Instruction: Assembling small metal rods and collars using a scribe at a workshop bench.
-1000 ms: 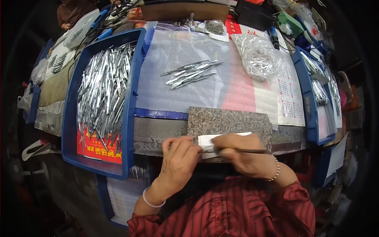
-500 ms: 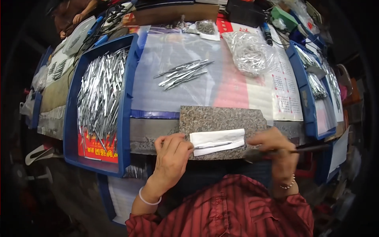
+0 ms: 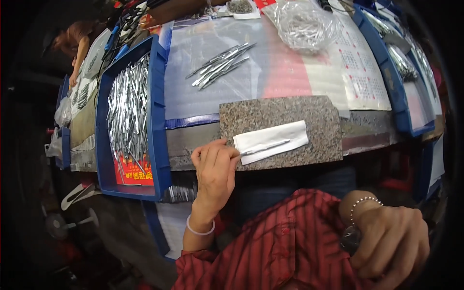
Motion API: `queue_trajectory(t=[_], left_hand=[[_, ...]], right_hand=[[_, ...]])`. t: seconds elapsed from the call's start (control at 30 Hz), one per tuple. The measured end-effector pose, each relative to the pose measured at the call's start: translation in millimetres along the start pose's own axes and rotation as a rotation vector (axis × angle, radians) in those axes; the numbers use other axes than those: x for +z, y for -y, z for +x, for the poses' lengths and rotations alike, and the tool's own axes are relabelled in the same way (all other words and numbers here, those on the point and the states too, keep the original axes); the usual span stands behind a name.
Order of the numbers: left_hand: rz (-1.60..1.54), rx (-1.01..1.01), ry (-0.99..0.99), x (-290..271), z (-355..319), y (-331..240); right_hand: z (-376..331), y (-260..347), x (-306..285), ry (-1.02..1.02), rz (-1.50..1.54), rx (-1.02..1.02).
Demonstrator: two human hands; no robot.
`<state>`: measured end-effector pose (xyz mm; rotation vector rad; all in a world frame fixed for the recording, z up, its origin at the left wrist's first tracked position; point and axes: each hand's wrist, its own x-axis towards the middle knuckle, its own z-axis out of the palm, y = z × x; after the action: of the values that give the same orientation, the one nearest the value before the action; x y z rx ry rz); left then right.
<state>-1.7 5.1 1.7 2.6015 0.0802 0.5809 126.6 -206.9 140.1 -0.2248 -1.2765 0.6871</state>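
Touching left fingers (image 3: 232, 153) lies a metal rod (image 3: 269, 145).

To the left of the left hand's (image 3: 214, 170) fingers (image 3: 226, 151), a red sheet (image 3: 119, 170) lying in a blue tray (image 3: 159, 116) bears a row of large yellow characters, partly overlain by metal strips. Well to the right of the same fingers and farther from the wearer, a white sheet (image 3: 365, 72) carries blocks of small red and dark print, set in columns, too fine to be read.
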Motion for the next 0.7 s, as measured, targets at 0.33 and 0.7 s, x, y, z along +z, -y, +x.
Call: queue_trajectory(t=[0.33, 0.7], left_hand=[[0.043, -0.007, -0.026, 1, -3, 0], [0.084, -0.056, -0.102, -32, -31, -6]], right_hand=[[-6, 0, 5, -0.028, 0.022, -0.042], [0, -17, 27, -0.138, -0.194, -0.198]])
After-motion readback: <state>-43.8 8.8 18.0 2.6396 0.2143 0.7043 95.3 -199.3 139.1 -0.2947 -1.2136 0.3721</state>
